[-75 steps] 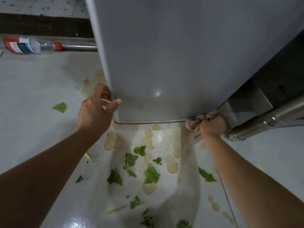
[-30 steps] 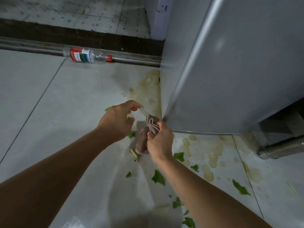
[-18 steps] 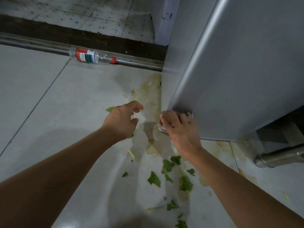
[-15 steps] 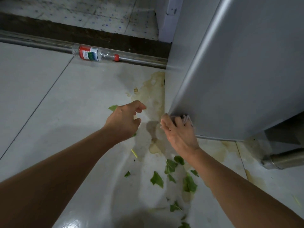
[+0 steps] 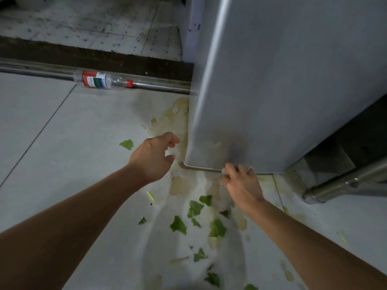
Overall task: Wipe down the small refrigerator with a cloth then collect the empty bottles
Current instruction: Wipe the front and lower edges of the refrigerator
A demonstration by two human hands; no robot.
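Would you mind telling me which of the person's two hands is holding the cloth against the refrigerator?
The right hand: it presses the pale cloth to the bottom edge of the grey refrigerator door. The left hand hovers beside the corner, holding nothing.

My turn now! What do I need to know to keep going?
Right hand presses the cloth on the bottom edge of the refrigerator front; only a bit of cloth shows past the fingers.
Left hand hovers near the lower left corner, fingers loosely curled, holding nothing.
One bottle lies on its side against the metal rail, not collected.
Wiping is underway along the bottom edge; how much is done cannot be told.
Left: finish wiping, then gather the bottle. Leaf scraps and stains lie on the floor.
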